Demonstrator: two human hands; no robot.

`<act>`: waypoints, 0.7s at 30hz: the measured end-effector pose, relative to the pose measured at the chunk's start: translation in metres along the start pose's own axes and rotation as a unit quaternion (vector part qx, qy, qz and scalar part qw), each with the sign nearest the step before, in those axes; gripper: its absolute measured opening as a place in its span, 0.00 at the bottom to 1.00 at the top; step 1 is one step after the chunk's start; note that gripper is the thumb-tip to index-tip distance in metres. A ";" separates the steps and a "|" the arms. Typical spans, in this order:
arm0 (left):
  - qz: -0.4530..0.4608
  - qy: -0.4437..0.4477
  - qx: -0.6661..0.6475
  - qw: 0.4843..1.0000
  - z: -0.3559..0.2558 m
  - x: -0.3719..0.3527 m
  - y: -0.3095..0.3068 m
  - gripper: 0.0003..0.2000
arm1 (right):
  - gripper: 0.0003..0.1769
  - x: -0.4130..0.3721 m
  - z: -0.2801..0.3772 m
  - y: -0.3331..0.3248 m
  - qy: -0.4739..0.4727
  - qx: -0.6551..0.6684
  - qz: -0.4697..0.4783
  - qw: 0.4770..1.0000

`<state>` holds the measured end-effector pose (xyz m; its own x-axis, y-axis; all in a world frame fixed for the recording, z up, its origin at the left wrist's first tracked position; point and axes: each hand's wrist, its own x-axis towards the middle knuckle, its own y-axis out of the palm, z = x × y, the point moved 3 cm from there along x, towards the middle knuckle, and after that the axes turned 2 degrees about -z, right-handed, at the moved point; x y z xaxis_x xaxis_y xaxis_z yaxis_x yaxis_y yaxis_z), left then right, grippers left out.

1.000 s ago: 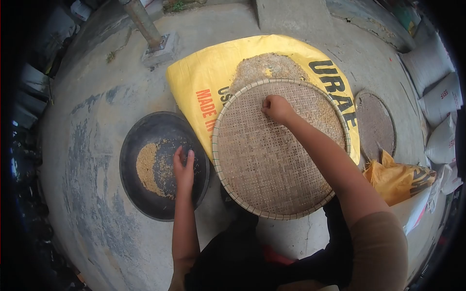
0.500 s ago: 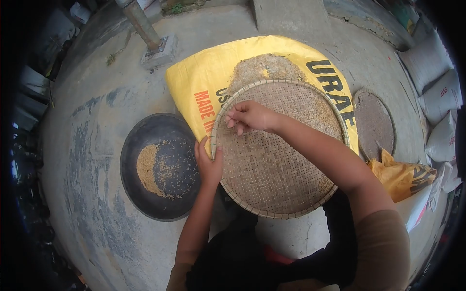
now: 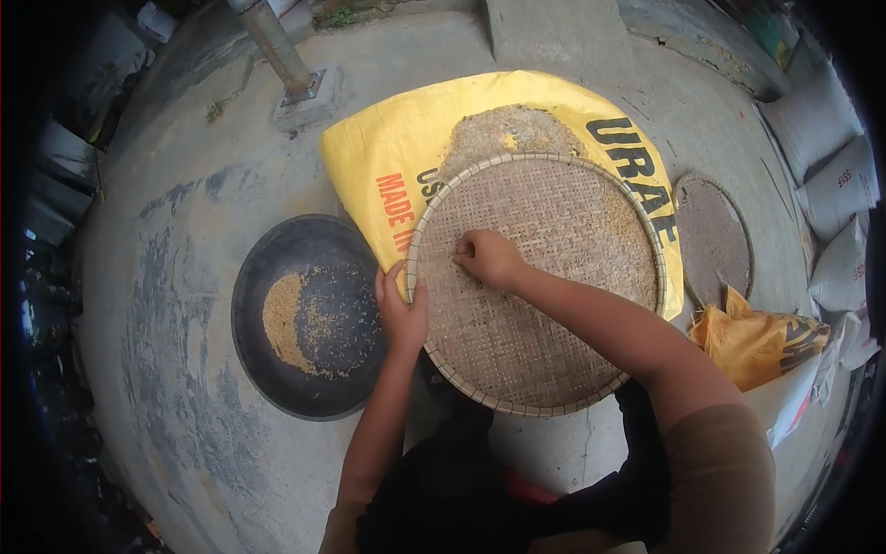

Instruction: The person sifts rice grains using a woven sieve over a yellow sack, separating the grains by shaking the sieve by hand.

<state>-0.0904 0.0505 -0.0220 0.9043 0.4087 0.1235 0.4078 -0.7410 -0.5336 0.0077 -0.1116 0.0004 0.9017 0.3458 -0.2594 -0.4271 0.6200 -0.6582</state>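
Note:
A round woven winnowing basket [image 3: 544, 323] lies across my front, with pale grains [image 3: 623, 222] gathered along its right side. My left hand [image 3: 402, 309] grips the basket's left rim, thumb on the inside and fingers outside. Over the left part of the weave, my right hand [image 3: 489, 259] is closed with its fingertips pinched together at the surface. Whatever is between those fingertips is too small to make out. To the left, a dark round pan [image 3: 254, 355] holds a crescent of yellowish grain [image 3: 284, 319] and scattered kernels.
Under the basket's far side, a yellow printed sack [image 3: 369, 138] carries a heap of husks [image 3: 503, 129]. A second round tray [image 3: 712, 235] and an orange sack [image 3: 752, 342] lie at right. White sacks [image 3: 817, 111] line the right edge; a metal post [image 3: 275, 46] stands far left.
My right hand has moved down and slightly right, from near the left rim onto the weave, and its fingers have closed into a pinch. My left hand keeps hold of the rim.

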 end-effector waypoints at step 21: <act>-0.019 0.005 0.018 1.000 0.001 -0.001 0.001 0.20 | 0.07 0.011 0.005 -0.009 -0.016 -0.033 -0.004 0.999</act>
<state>-0.0909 0.0504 -0.0233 0.8894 0.4311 0.1519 0.4371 -0.7052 -0.5582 0.0214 -0.1103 0.0069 0.9023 0.3638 -0.2312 -0.4129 0.5759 -0.7056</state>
